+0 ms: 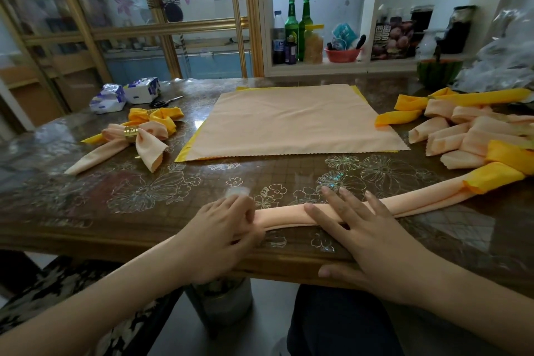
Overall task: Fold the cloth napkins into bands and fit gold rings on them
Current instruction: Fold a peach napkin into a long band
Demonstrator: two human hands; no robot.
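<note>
Lying along the near edge of the table point(115, 211) at lower centre, the peach napkin band point(433, 201) looks soft, light and apt to unroll, so hold its end, where the left hand point(228, 228) curls round it while the right hand point(372, 237) presses it, fingers straight and spread.

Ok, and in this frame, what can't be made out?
Head view only:
- Left end of the rolled peach cloth band: covered by the left hand gripping it.
- Whether that hand also holds anything else: its fingers are blurred.
- The band's far end: hidden beneath a yellow cloth fold.
- The pile of rolled napkins: cut off by the right edge.
- Labels on the green glass bottles: too small.
</note>
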